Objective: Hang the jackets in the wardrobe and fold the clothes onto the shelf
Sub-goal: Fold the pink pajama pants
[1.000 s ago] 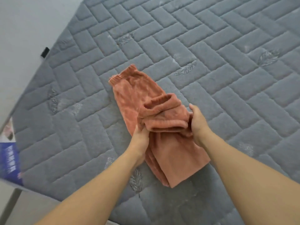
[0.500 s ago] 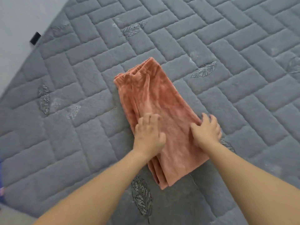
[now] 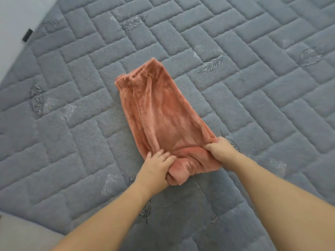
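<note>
A pair of fleecy orange trousers (image 3: 159,113) lies folded in half on the grey quilted mattress (image 3: 253,98), waistband and cuffs at the far end, fold at the near end. My left hand (image 3: 155,167) grips the near left corner of the fold, fingers curled round the bunched fabric. At the near right corner, my right hand (image 3: 220,149) pinches the fabric edge. Both forearms reach in from the bottom of the view.
The mattress fills nearly the whole view, stitched with brick shapes and leaf patterns. Its left edge runs along a pale wall (image 3: 16,24), with a small black tag (image 3: 27,34) at the upper left. A strip of floor (image 3: 21,232) shows at the bottom left.
The trousers were folded over and pressed flat. Both hands then slid back from the middle to the near folded end and took hold of its corners, bunching the fabric.
</note>
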Demonstrator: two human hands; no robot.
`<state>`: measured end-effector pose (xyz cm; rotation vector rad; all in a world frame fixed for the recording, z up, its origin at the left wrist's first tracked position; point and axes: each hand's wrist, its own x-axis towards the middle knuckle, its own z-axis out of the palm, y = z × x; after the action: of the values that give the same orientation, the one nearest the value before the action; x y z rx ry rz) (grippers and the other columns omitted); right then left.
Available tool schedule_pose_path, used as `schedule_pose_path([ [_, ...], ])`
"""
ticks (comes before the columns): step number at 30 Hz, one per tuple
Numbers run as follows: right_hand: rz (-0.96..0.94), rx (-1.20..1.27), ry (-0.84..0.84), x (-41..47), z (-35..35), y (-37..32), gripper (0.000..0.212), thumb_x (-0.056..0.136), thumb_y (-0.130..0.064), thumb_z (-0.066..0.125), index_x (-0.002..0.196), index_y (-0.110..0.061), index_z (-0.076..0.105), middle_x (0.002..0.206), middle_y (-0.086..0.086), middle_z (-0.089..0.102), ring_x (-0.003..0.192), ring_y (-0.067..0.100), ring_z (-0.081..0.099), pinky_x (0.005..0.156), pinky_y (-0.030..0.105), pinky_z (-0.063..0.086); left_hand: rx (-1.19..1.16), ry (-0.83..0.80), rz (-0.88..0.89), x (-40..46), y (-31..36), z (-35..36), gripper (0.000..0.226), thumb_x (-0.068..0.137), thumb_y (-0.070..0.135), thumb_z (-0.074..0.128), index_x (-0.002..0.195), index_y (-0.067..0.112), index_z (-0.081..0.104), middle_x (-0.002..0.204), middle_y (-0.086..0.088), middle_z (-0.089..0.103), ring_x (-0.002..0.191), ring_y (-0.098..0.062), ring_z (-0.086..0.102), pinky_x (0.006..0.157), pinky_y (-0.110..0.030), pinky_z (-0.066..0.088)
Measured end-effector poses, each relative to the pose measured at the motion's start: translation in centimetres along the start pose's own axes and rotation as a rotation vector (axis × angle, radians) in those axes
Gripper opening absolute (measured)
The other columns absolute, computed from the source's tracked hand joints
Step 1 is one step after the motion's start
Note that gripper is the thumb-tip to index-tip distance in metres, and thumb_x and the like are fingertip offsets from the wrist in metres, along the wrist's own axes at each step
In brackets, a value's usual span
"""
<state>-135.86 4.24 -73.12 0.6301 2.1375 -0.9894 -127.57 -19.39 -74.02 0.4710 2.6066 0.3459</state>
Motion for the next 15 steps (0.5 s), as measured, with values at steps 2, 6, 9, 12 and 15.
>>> schedule_pose_path([
  [2, 0.193, -0.055, -0.082, -2.6, -2.2, 0.6, 0.059, 0.083, -0.039, 0.063, 0.128, -0.002, 0.054, 0.116, 0.017, 0.063, 0.085, 0.030, 0.063, 0.057, 0.031, 0.051, -0.210, -0.157, -0.007, -1.5, 3.1, -0.7, 0.051, 0.079, 0.034, 0.054, 0.130, 0.031, 0.052, 0.125, 0.003, 0.063, 0.123, -0.026, 0.054, 0.103, -0.044, 0.037],
  [6, 0.430, -0.491, -0.250, -7.5, -6.9, 1.7, 0.063, 0.100, -0.058, 0.032, 0.122, -0.006, 0.060, 0.125, 0.014, 0.061, 0.104, 0.029, 0.063, 0.072, 0.031, 0.051, -0.697, -0.383, -0.089, -4.5, 8.9, -3.0, 0.048, 0.086, 0.044, 0.060, 0.132, 0.034, 0.050, 0.120, 0.006, 0.067, 0.115, -0.016, 0.060, 0.104, -0.033, 0.042],
  [9, 0.502, -0.215, -0.259, -8.4, -8.7, 0.5, 0.035, 0.095, -0.047, 0.049, 0.094, -0.015, 0.064, 0.077, 0.006, 0.064, 0.069, 0.022, 0.061, 0.049, 0.020, 0.045, -1.243, -0.263, -0.205, -4.4, 8.9, -4.1, 0.034, 0.089, 0.030, 0.068, 0.121, 0.035, 0.058, 0.125, 0.016, 0.062, 0.115, 0.001, 0.057, 0.105, -0.020, 0.043],
  [12, 0.272, 0.227, -0.093, -6.3, -8.5, -2.8, 0.046, 0.092, -0.061, 0.048, 0.082, -0.017, 0.060, 0.060, 0.000, 0.056, 0.055, 0.017, 0.049, 0.053, 0.020, 0.037, -1.636, 0.102, -0.509, -2.5, 4.9, -4.1, 0.029, 0.096, 0.013, 0.061, 0.124, 0.020, 0.059, 0.124, -0.006, 0.066, 0.103, -0.010, 0.065, 0.087, -0.021, 0.054],
  [15, -0.027, 0.076, -0.021, -4.0, -4.5, -6.3, 0.072, 0.065, -0.081, 0.061, 0.108, -0.023, 0.069, 0.110, -0.002, 0.063, 0.103, 0.020, 0.059, 0.089, 0.033, 0.048, -1.747, 0.366, -0.770, -0.4, 0.0, -3.6, 0.050, 0.089, 0.048, 0.066, 0.131, 0.021, 0.060, 0.132, -0.008, 0.063, 0.113, -0.017, 0.065, 0.095, -0.033, 0.052],
])
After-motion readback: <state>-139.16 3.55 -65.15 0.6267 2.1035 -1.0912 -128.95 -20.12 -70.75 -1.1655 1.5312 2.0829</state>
